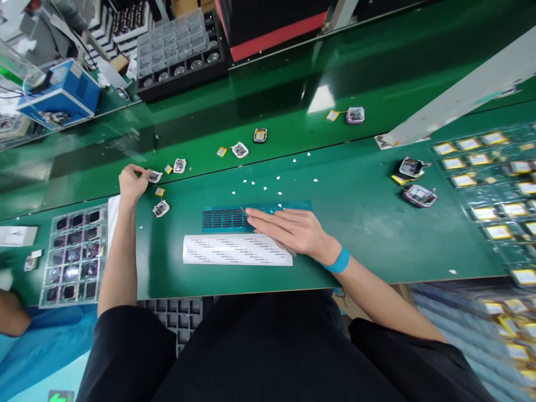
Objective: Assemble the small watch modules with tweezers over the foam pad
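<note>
We see the bench (355,234) faced in smooth green with a soft sheen, and beyond its back edge a glossier green strip (288,120) throwing back a bright patch. Along the front edge we have smooth printed paper (226,249), and behind it a teal sheet (228,220) like thin plastic film. By the left front corner we find a tray (78,304) of clear, shiny plastic. The white post (460,84) looks like matt painted metal; our sleeves (134,346) are dull black cloth
</note>
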Demonstrator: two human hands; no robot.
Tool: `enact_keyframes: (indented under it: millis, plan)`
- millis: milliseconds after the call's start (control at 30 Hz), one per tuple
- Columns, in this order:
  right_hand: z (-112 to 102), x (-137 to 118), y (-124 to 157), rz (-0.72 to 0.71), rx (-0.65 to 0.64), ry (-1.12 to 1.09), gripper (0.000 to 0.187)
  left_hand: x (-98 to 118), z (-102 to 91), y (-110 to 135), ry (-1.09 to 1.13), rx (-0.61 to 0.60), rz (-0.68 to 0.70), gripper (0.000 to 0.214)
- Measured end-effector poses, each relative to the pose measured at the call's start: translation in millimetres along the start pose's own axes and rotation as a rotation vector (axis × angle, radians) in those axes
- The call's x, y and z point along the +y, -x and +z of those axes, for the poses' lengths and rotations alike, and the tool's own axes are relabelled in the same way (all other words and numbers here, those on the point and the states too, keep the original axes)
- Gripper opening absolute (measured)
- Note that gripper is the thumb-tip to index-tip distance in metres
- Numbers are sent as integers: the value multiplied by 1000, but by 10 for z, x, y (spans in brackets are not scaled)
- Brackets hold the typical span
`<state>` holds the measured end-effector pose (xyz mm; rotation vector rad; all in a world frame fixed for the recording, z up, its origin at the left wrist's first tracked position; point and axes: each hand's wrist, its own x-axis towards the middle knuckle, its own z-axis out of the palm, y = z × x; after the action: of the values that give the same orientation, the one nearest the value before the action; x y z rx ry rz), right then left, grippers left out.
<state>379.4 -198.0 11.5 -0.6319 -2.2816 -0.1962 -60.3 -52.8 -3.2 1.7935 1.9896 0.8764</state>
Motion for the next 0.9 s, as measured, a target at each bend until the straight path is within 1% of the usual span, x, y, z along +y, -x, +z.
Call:
enact_keyframes:
  millis: [100,167,300,367,433,500,533,567,633,700,733,767,800,867,900]
  plan:
    - [12,16,18,31,6,-9,35,80,30,115,-2,67,-75,24]
    - [18,27,28,54,9,-9,35,120,79,166,27,65,-121,28]
    - [32,44,25,103,-22,18,27,153,123,164,125,17,-220,32]
    - [42,49,16,108,-37,22,24,199,108,166,184,6,-216,40]
    - [49,54,8,100,-27,7,24,322,106,236,254,34,-169,47]
    - [53,57,4,109,15,-43,25,548,152,412,341,55,-104,50]
    - [55,55,3,126,44,-95,23,700,197,542,393,41,-78,49]
    - [57,50,1,151,74,-173,22,872,257,694,460,3,-47,47]
    - [64,30,-5,238,120,-382,21,1246,406,1032,672,-114,0,38]
    - [72,-5,-19,370,162,-521,23,1595,564,1353,748,-278,-43,29]
    - [76,-25,-28,429,187,-530,24,1737,635,1487,781,-356,-72,27]
    - [79,-45,-39,469,209,-508,22,1850,695,1600,807,-420,-94,27]
    - [80,-64,-51,489,223,-466,18,1933,742,1690,832,-453,-112,26]
    - [83,-94,-72,474,216,-383,14,2016,796,1810,874,-480,-140,26]
    - [85,-104,-80,450,198,-353,17,2027,806,1847,885,-483,-150,25]
